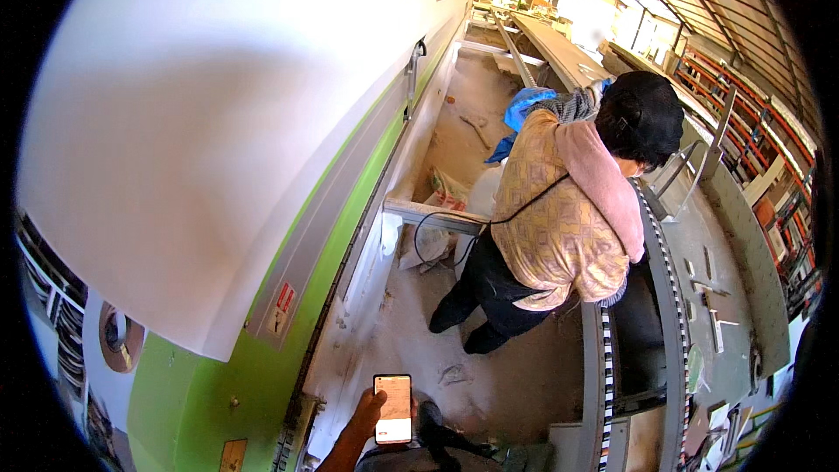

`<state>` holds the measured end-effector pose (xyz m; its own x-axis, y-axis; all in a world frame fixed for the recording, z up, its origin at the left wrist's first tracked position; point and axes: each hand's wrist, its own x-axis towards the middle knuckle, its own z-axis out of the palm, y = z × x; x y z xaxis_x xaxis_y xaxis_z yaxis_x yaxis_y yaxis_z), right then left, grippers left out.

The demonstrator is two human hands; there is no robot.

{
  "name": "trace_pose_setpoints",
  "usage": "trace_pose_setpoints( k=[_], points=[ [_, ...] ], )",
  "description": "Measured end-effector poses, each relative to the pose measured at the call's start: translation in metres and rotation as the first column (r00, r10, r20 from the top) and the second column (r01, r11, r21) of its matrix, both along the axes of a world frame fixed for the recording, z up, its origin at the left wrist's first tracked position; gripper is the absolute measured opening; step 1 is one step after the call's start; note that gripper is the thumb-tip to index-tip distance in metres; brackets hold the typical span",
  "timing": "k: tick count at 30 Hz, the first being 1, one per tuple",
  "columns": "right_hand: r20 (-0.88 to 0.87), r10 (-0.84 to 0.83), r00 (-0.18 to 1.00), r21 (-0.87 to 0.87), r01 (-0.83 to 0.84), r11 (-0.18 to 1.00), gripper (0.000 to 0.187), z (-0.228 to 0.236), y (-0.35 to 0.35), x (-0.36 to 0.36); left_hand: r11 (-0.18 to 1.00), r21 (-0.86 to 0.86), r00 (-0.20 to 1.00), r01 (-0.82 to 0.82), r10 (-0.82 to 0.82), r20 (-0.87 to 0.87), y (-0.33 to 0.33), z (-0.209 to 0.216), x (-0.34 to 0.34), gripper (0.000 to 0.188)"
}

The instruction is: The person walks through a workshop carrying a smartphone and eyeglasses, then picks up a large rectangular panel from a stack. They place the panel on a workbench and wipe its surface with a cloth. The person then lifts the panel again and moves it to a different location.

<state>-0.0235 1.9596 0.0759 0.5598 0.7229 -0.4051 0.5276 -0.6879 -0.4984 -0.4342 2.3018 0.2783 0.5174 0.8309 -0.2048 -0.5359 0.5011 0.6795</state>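
At the lower edge my left hand (367, 408) is closed round a smartphone (393, 419), its thumb lying over the left side of the lit screen. The phone is upright, with a pale page showing; the page's details are too small to make out. Dark clothing or footwear (433, 426) shows beside the phone. My right hand is not in view.
Ahead to the right, a person (564, 210) in a patterned top and black cap leans over a long rail (605, 367). A large white and green machine (332, 280) lines the left. Plastic sacks (447, 190) lie on the dusty floor (398, 332). Shelving (743, 114) stands far right.
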Motion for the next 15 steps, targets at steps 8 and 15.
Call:
trace_pose_setpoints(
  k=[8, 15],
  points=[
    [0.022, 0.23, 0.973, 0.084, -0.231, 0.969, 0.021, -0.053, -0.017, 0.036, 0.999, 0.035, 1.0, 0.029, -0.029, 0.008, 0.043, 0.014, 0.03, 0.076],
    [0.144, 0.204, 0.968, 0.007, -0.207, 0.978, 0.021, -0.104, -0.036, 0.055, 0.999, -0.015, 0.999, 0.046, -0.046, 0.022, 0.042, 0.011, 0.034, 0.077]
  ],
)
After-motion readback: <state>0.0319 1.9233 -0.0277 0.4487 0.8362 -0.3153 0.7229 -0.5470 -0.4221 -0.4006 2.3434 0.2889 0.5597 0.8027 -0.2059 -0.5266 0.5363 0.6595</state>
